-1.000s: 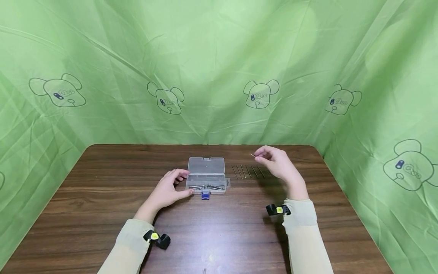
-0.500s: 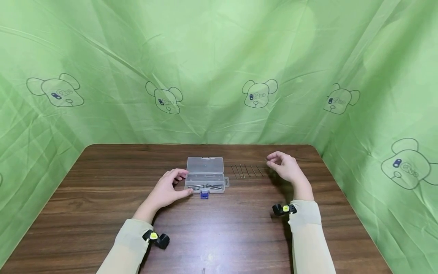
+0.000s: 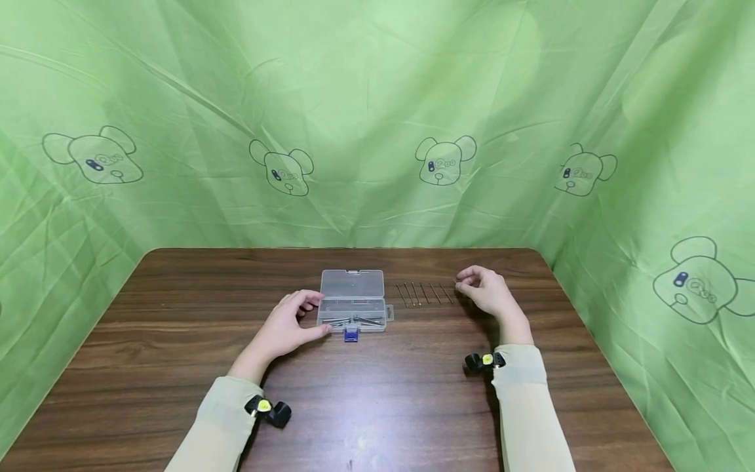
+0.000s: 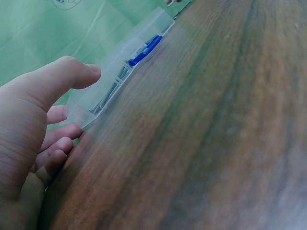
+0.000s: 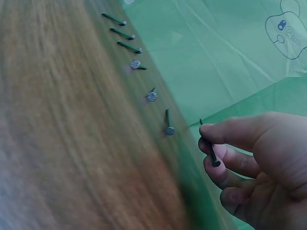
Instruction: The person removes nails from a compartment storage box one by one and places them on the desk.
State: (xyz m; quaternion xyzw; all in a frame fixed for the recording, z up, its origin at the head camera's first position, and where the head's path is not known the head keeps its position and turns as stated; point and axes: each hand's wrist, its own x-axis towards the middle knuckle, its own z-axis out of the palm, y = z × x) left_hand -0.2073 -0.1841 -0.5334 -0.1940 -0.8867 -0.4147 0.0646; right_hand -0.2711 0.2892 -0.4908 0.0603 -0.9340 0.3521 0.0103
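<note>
A nail is pinched between the thumb and fingers of my right hand, at the right end of a row of nails. Several nails in that row lie side by side on the table, spaced apart; their ridged heads show in the right wrist view. Left of them stands a clear plastic box, its lid laid back and more nails inside its front part. My left hand holds the box at its left side, thumb by the front corner and fingers by the back.
A blue latch hangs from the box's front edge, and a clear hanging tab juts from its right side. The brown wooden table is backed by green cloth with printed bear heads.
My right hand, with the nail, has gone from above the row to its right end, then dipped slightly and edged back left. My left hand stays at the box.
</note>
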